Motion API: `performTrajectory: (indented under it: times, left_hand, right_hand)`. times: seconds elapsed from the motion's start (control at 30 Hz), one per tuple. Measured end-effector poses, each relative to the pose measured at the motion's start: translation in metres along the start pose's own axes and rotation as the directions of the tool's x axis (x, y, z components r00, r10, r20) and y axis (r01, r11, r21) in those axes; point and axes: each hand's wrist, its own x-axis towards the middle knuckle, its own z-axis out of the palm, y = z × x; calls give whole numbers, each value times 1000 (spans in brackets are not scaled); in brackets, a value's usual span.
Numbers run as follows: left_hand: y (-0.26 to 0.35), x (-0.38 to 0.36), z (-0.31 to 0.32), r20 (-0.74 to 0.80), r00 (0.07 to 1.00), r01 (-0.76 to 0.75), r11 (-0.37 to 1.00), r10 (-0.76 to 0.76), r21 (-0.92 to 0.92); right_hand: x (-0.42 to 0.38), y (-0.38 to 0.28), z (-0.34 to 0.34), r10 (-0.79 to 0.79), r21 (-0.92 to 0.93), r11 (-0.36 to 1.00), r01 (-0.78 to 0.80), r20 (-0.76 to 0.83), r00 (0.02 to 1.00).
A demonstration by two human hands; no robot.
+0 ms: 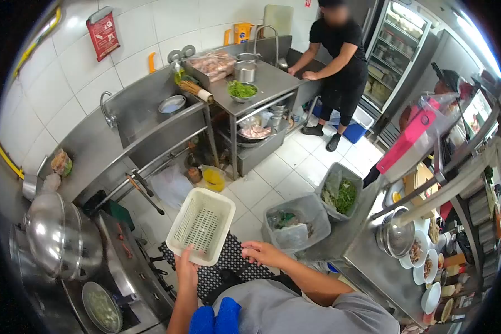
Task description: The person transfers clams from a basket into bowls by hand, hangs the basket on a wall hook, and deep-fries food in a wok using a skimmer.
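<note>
My left hand (186,270) grips the near rim of a cream plastic basket (175,236), thumb over the edge. The basket is tilted toward me, and its perforated bottom shows bare. To the right of it, clear of the rim, is my right hand (263,254), its fingers loosely bent and slightly apart, with nothing visible in them. Below both hands lies a black mat with white dots (220,278). A grey bin with a plastic bag and scraps (298,228) stands just beyond my right hand.
A leafy-green-filled bin (339,196) stands farther right. At left are a domed steel lid (53,234) and a pan (102,307). White bowls (430,298) line the right counter. Across the room, a person in black (339,61) stands by a steel table (278,83).
</note>
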Motion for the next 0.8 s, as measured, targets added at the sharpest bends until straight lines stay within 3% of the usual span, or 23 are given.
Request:
performTrajectory:
  times: [0.03,0.13,0.23,0.3,0.4,0.47,0.53,0.57,0.6,0.67,0.7,0.77,0.8]
  left_hand:
    - [10,16,-2,-4,1000,-5,1000,5,-1]
    - [22,54,-19,69,996,-60,998,58,18]
    - [24,91,-9,81,994,-83,992,76,92]
    - [35,114,5,207,976,-62,998,62,-5]
    - [57,150,16,337,941,-24,998,43,-61]
    - [69,192,12,480,877,44,988,33,-148]
    - [90,232,23,426,900,173,972,-90,-162]
    - [101,251,25,496,860,244,950,-118,-197]
    - [118,261,34,481,861,319,913,-167,-254]
    - [149,280,51,444,890,253,924,-107,-286]
    - [158,289,53,463,879,256,931,-113,-259]
    - [178,307,50,392,919,157,938,-25,-309]
    - [185,312,56,399,914,36,964,75,-263]
  right_hand:
    - [20,-10,11,-2,-3,1000,2,6,1000]
    - [79,-28,39,-77,254,963,93,-75,994]
    - [118,-66,45,-71,315,942,117,-155,985]
    - [149,-76,33,-94,348,926,146,-163,982]
    - [197,-106,9,-70,389,897,208,-339,938]
    - [237,-113,-22,-110,402,894,198,-232,966]
    - [278,-135,-36,-129,267,946,182,-203,971]
    - [287,-158,-36,-137,332,921,204,-214,967]
    - [313,-162,-41,-168,386,905,180,-67,984]
    - [342,-197,-38,-211,317,931,180,67,975]
    - [361,-206,-38,-231,332,921,204,46,972]
    - [393,-219,-35,-299,300,924,236,183,937]
    - [399,-229,-37,-303,306,921,240,178,936]
